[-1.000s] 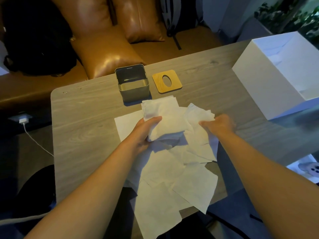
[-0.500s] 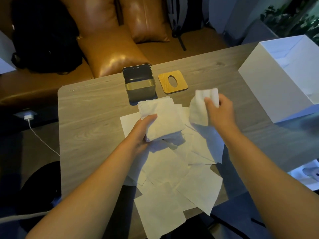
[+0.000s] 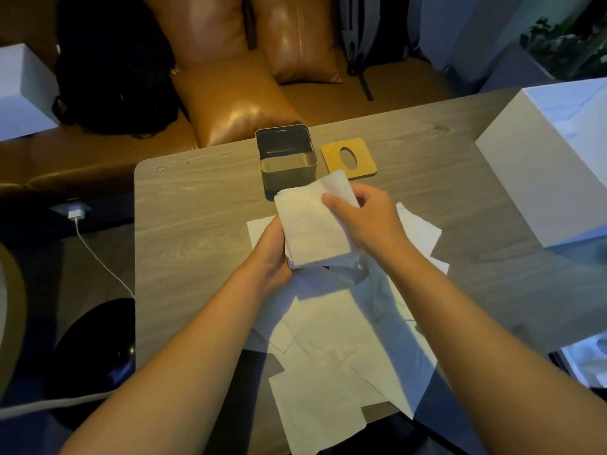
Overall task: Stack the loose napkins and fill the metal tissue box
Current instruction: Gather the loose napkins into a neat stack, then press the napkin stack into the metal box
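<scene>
A small stack of white napkins [image 3: 312,231] is held above the table between both hands. My left hand [image 3: 272,254] grips its lower left edge from beneath. My right hand [image 3: 368,218] holds its upper right part, thumb on top of the uppermost napkin. Several loose napkins [image 3: 335,349] lie spread on the wooden table [image 3: 197,224] under my forearms, some hanging over the near edge. The open metal tissue box [image 3: 287,159] stands just beyond the stack, with nothing visible inside. Its wooden lid [image 3: 348,157] with an oval hole lies flat to the box's right.
A large white box [image 3: 551,165] stands on the table's right side. A brown leather sofa [image 3: 236,93] with a black bag [image 3: 115,67] is behind the table. A charger cable [image 3: 98,257] runs down on the left, by a dark round object [image 3: 95,349].
My right hand picked a napkin off the pile, lifted it, and brought it left onto the stack in my left hand. The stack now sits closer to the metal box.
</scene>
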